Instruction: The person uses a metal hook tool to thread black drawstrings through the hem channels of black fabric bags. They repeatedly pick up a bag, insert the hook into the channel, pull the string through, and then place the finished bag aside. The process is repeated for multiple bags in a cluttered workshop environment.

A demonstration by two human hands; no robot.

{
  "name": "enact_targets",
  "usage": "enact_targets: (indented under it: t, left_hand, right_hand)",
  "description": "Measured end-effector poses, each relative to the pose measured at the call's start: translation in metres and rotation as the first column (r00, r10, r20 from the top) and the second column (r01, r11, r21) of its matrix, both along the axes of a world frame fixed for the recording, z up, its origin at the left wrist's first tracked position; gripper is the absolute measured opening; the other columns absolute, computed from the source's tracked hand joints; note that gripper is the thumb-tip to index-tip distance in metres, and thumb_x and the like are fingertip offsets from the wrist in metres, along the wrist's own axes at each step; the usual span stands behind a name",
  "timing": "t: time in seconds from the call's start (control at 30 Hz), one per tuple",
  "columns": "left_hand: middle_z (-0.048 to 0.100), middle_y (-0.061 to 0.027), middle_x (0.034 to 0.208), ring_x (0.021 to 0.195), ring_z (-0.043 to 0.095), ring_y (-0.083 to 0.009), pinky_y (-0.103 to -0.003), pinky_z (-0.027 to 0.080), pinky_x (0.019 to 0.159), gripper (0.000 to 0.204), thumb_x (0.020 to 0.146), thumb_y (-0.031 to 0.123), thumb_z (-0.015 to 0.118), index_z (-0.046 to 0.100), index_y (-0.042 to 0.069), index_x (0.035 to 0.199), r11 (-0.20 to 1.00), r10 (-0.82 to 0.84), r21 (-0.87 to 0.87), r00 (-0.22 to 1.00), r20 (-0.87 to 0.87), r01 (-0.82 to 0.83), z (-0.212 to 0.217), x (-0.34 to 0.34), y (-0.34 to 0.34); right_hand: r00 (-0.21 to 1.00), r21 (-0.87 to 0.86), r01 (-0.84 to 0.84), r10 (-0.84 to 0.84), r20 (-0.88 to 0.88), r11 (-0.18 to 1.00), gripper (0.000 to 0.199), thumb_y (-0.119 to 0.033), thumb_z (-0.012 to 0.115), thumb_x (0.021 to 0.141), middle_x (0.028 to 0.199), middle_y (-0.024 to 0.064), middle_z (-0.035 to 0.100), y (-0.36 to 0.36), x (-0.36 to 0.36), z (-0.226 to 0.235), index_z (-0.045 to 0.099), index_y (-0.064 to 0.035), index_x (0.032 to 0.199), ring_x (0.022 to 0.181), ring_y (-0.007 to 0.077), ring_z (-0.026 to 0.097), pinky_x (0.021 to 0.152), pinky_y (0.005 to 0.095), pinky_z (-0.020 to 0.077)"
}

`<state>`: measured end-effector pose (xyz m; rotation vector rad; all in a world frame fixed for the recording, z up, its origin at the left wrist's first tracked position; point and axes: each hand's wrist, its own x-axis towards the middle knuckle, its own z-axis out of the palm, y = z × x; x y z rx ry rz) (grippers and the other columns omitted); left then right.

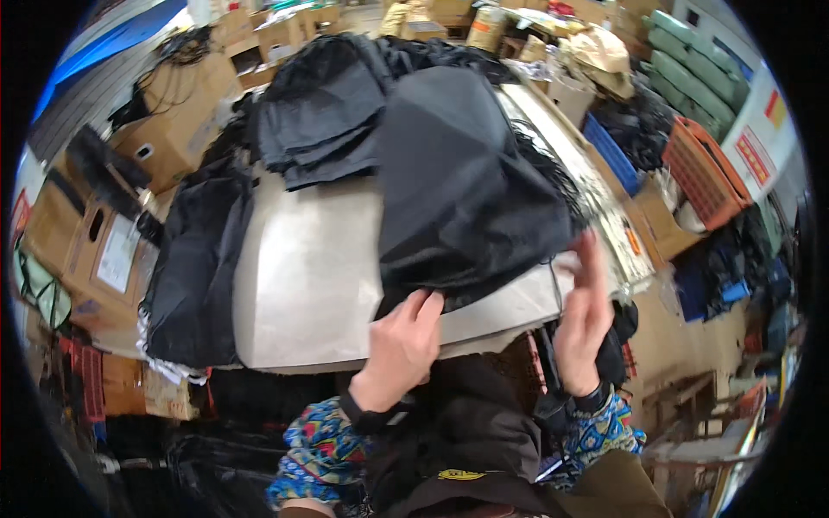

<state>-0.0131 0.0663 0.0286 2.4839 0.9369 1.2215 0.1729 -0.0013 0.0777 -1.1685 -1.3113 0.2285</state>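
Note:
A large piece of black cloth, shaped like a bag (458, 164), lies over the middle of the pale table (302, 268). At its near edge my left hand (401, 345) is closed, fingers pinching the fabric. My right hand (583, 319) is by the cloth's right corner, its fingers raised and blurred, so their grip is unclear. A thin dark cord hangs beside this hand. Behind and to the left is a layered stack of similar black cloth (324, 112). Another folded black pile (199, 268) rests along the table's left edge.
Dark cords (548, 164) bunch on the table's right side, near an orange-handled tool (633, 240). Cardboard boxes (108, 259) crowd the left. To the right stand a blue crate (610, 154) and an orange basket (704, 173). Green wrapped bundles (695, 78) are stacked at far right.

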Motion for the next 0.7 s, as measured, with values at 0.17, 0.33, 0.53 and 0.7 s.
enact_targets:
  t: [0.17,0.33,0.53,0.7]
  left_hand:
    - [0.057,-0.0113,0.085,0.077,0.059,-0.0297,-0.037,0.050,0.066,0.023,0.071,0.004,0.058,0.058,0.005,0.094,0.995,-0.065,0.044,0.943,-0.325,0.084,-0.027,-0.001,-0.004]
    - [0.060,-0.0113,0.085,0.090,0.058,-0.0286,-0.046,0.043,0.083,0.015,0.074,0.008,0.053,0.060,0.005,0.087,0.995,-0.001,-0.073,0.719,-0.695,-0.069,-0.061,-0.052,0.026]
    - [0.061,-0.0155,0.097,0.103,0.054,-0.0320,-0.044,0.037,0.097,0.026,0.073,0.003,0.054,0.060,-0.001,0.098,0.996,0.084,0.075,0.711,-0.698,-0.045,-0.046,-0.140,0.078]
    - [0.057,-0.0186,0.101,0.098,0.053,-0.0335,-0.044,0.041,0.092,0.038,0.072,-0.006,0.052,0.055,-0.007,0.110,0.979,0.096,-0.137,0.929,-0.358,-0.153,-0.047,-0.113,0.030]
  right_hand:
    - [0.814,0.124,0.083,0.005,-0.580,0.989,0.027,-0.018,0.043,0.100,0.096,0.0074,0.062,-0.014,0.029,-0.009,0.053,0.0022,0.115,0.089,0.0138,0.058,0.085,0.0276,0.0437]
    - [0.656,0.062,0.565,-0.402,-0.638,0.823,0.009,-0.003,0.050,0.080,0.076,0.0013,0.049,-0.068,0.140,-0.030,0.055,-0.0053,0.086,0.069,0.0075,0.048,0.062,0.0201,0.0397]
    - [0.427,0.071,0.815,-0.511,-0.746,0.576,0.016,-0.014,0.049,0.092,0.065,-0.0047,0.032,-0.241,0.338,-0.044,0.056,-0.0024,0.101,0.051,0.0063,0.031,0.043,0.0223,0.0244]
    - [0.586,-0.528,0.338,-0.613,-0.529,0.779,0.025,-0.013,0.050,0.091,0.064,-0.0098,0.039,-0.109,0.167,-0.057,0.056,-0.0037,0.114,0.046,-0.0009,0.032,0.037,0.0162,0.0224]
